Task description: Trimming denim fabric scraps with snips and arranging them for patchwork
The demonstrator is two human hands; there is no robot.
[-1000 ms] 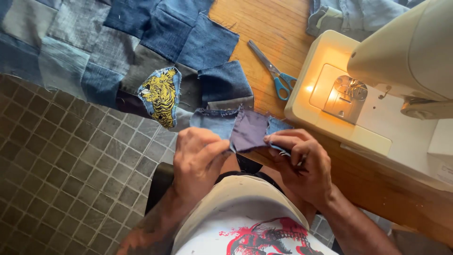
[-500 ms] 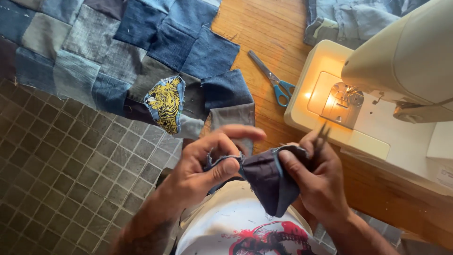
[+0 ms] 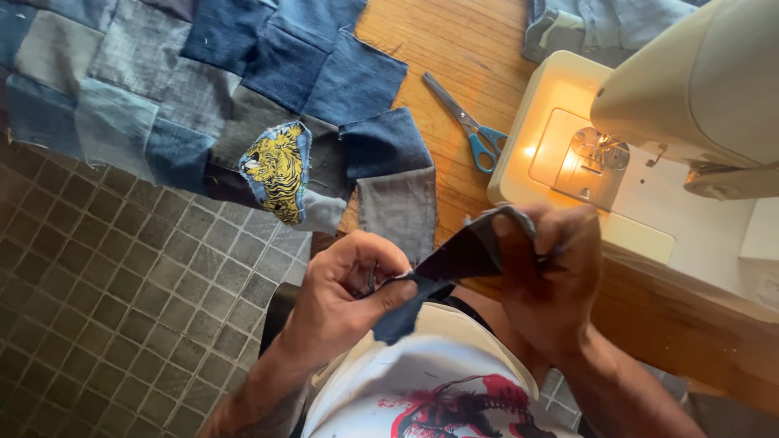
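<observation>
Both hands are pinching one dark denim scrap (image 3: 454,264).
The left hand (image 3: 345,296) and right hand (image 3: 548,276) are gripping opposite edges; keeping them taut and aligned seems wise.

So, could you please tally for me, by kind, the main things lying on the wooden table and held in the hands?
Patchwork denim sheet: 1
Blue-handled scissors: 1
Cream sewing machine: 1
Folded denim pile at the back: 1
Dark fabric piece, pinched between left hand and right hand: 1
Total: 5
</observation>
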